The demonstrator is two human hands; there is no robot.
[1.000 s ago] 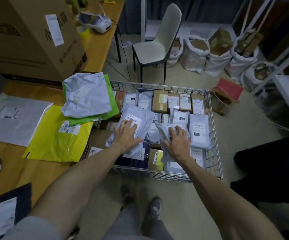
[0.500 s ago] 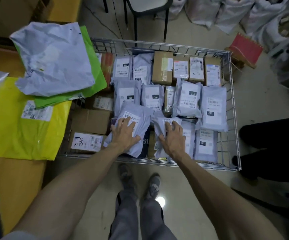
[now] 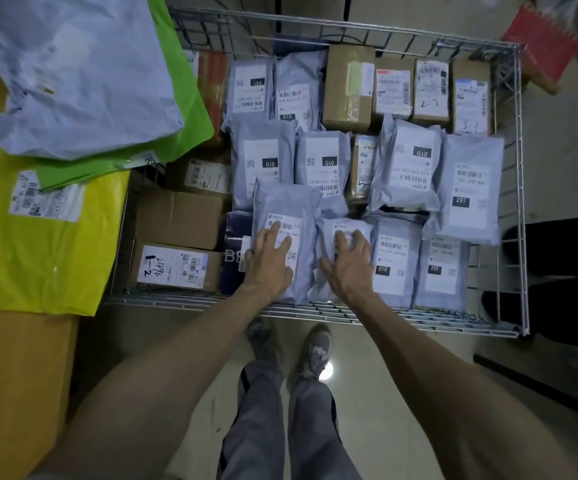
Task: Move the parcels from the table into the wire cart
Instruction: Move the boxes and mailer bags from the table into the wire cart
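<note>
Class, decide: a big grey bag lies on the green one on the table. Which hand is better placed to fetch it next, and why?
Left hand, probably: it rests on a grey parcel nearer the table side, closer to the big grey bag. The right hand would have to cross over it.

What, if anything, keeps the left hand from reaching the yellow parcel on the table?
Probably nothing. The left hand lies flat on a grey parcel in the wire cart, holding nothing, and the yellow parcel is mostly bare; only a green mailer overlaps its far edge.
</note>
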